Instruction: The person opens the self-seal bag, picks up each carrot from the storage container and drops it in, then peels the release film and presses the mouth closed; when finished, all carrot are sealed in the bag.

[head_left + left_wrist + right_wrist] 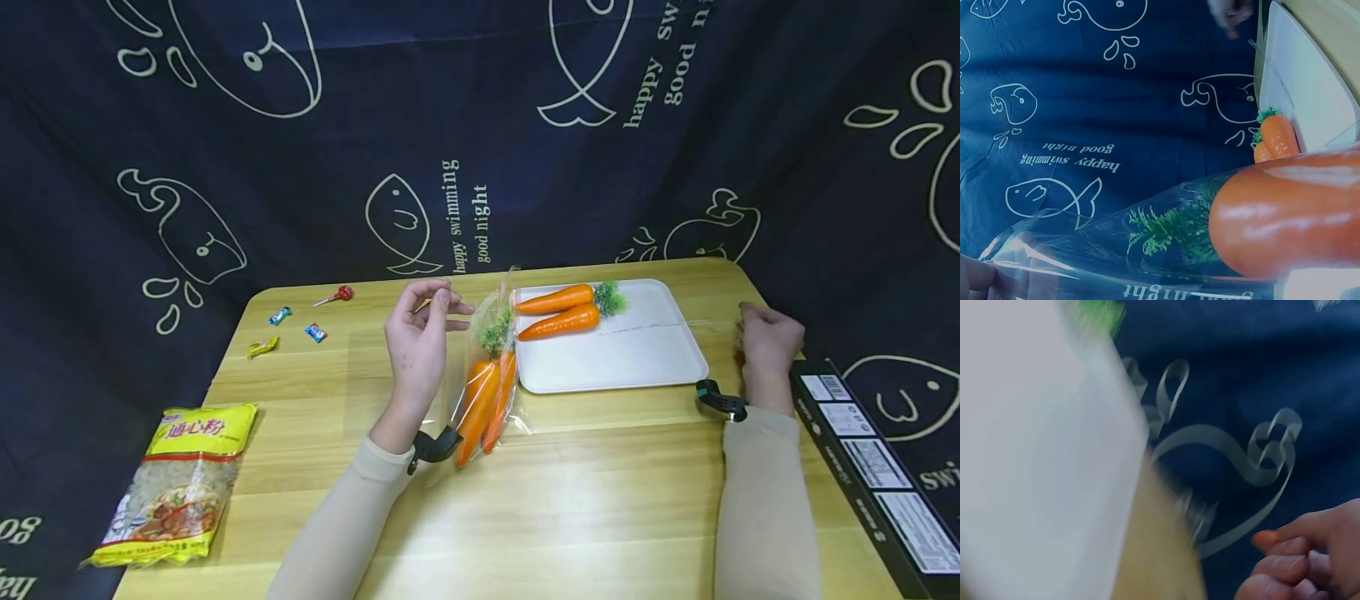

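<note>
Clear bag [1100, 253]: while the left hand [420, 337] pinched its edge between thumb and fingers, it sat just left of the tray [615, 367], glossy, with two orange, green-leaved carrots [480, 404] inside.
Tray: was white and bore two more carrots [562, 322].
Right hand [771, 337]: its fingers were curled in, near the tray's right side.
Yellow packet [180, 483]: read "通心粉".
Curtain [570, 183]: read "happy swimming", "good night".
Black box [843, 462]: bore white labels, their print too small to read.

Beige sleeves [767, 508], black wrist cameras [437, 446]
</note>
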A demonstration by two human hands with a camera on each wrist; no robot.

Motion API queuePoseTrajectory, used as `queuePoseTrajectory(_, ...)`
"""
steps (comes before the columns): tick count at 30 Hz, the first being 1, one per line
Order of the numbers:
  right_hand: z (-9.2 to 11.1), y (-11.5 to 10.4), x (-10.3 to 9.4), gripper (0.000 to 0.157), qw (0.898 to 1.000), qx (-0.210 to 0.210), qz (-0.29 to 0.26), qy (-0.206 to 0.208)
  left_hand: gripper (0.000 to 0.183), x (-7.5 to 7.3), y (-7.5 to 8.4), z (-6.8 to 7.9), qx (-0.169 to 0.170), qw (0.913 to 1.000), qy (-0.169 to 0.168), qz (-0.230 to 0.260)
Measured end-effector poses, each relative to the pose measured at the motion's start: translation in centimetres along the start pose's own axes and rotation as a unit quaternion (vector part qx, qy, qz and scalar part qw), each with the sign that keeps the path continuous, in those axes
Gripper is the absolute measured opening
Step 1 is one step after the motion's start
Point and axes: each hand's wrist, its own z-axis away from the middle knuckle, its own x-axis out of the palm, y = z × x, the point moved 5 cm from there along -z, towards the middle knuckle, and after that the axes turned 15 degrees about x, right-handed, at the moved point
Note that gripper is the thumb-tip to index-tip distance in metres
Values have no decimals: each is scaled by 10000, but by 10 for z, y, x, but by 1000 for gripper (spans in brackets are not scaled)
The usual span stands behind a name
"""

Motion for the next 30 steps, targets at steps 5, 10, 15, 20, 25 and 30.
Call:
queuePoseTrajectory(5,61,-29,61,11,9819,-998,-766,-1414,17,-1,1,-2,3,10000,-21,42)
queuePoseTrajectory(10,129,-18,149,31,9368,-1883,527,-2903,16,-3,4,-1,31,10000,-6,42)
queuePoseTrajectory(15,175,25,218,51,8505,-1105,1027,-5038,19,-1,9,-1,103,9999,-69,85)
queuePoseTrajectory(20,191,53,241,52,7682,0,631,-6371,21,-7,10,-5,233,9997,-7,86)
queuePoseTrajectory(25,186,49,225,34,8105,-315,446,-5832,24,-14,5,-10,122,9996,147,219)
queuePoseTrajectory(30,191,33,194,23,8487,-1040,720,-5135,19,-22,-11,-13,-378,9983,177,400)
